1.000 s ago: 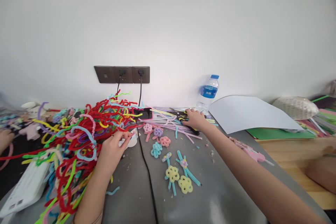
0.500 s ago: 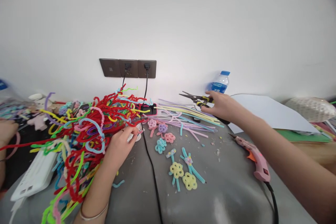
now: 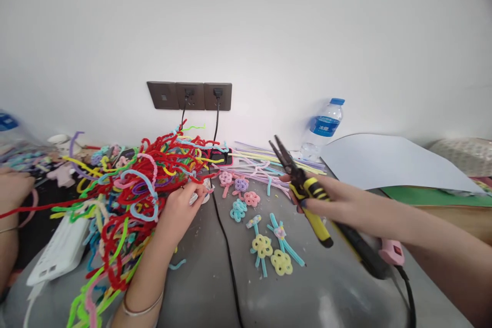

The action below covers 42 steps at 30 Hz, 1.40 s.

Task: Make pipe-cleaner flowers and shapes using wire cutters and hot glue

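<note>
My right hand [image 3: 333, 196] grips a pair of needle-nose pliers [image 3: 297, 175] with yellow and black handles, raised over the table, jaws pointing up and to the left. My left hand [image 3: 183, 210] rests at the right edge of a tangled pile of pipe cleaners [image 3: 148, 177], mostly red. Its fingertips are pinched together; whatever lies between them is too small to make out. Between the hands lie pink, purple and blue pipe-cleaner flowers [image 3: 251, 199]. Nearer to me are two yellow flowers [image 3: 282, 262] beside light-blue stems [image 3: 293, 253].
Straight pastel pipe cleaners [image 3: 251, 166] lie along the wall. A pink glue gun [image 3: 392, 252] is partly hidden beneath my right arm. A black cable [image 3: 226, 246] crosses the table. A water bottle [image 3: 325, 125], white paper [image 3: 388, 161] and power strip [image 3: 57, 253] surround the area. Another person's hand [image 3: 13, 189] is at far left.
My right hand has moved nearer and lower with the pliers, which have swung from pointing left to pointing steeply up. My left hand stays by the pile; the view has shifted slightly.
</note>
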{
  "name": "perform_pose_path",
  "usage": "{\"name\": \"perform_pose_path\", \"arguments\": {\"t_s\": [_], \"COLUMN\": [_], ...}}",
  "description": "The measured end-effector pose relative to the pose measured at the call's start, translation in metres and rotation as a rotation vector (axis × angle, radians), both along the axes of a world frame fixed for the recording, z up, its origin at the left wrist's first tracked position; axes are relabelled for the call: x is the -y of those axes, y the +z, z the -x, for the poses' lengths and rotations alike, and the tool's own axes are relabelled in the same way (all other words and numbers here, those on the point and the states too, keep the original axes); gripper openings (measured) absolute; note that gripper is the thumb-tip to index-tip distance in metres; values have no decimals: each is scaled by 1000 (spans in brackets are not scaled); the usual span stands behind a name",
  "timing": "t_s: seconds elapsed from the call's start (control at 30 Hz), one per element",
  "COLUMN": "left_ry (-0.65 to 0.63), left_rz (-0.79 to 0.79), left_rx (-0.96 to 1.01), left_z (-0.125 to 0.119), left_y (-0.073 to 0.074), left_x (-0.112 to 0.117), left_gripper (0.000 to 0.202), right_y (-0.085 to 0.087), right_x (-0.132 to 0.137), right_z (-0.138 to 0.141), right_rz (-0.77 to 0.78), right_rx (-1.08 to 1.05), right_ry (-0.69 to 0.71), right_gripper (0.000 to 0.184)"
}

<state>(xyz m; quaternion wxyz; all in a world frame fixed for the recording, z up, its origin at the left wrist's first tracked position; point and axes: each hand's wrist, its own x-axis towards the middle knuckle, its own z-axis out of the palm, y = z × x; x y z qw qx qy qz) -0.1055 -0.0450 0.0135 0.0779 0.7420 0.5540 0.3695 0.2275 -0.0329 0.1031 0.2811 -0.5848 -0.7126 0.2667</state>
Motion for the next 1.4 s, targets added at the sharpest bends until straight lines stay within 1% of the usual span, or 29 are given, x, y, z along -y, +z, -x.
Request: {"name": "perform_pose_path", "arguments": {"t_s": [0.03,0.13,0.23,0.27,0.3,0.37,0.47,0.53,0.63,0.7,0.8,0.9,1.07,1.2,1.4], "left_ry": [-1,15,32,39,45,49,43,42,39,39,53,63,38,-9,-73], "left_rz": [-2,-6,3,5,8,16,43,73,121,123,85,71,90,108,139], "left_rx": [9,41,80,93,106,138,194,217,251,286,304,255,155,133,102], "left_z": [0,-2,-4,-4,-4,-5,-5,-6,-6,-5,-4,-3,-2,0,2], "left_y": [1,3,5,5,5,6,7,9,10,9,6,6,10,10,10], "left_x": [0,2,3,4,4,4,5,5,6,6,6,6,7,7,6], "left_gripper": [14,17,20,21,23,26,27,26,27,27,28,30,29,27,28], "right_y": [-1,-8,-21,-26,-31,-38,-42,-42,-43,-45,-49,-53,-60,-61,-65], "right_x": [4,12,21,24,27,33,39,41,44,47,52,54,54,56,59], "right_z": [10,45,75,83,90,101,112,117,122,124,127,128,126,123,124], "right_rz": [63,129,205,228,254,309,350,359,397,428,466,485,490,514,536], "right_rx": [84,253,372,386,392,374,324,294,247,198,108,43,12,-12,-8], "right_ry": [98,255,317,325,320,317,312,313,304,291,278,270,264,281,261], "right_gripper": [30,37,44,49,49,40,20,14,13,16,25,30,33,34,39]}}
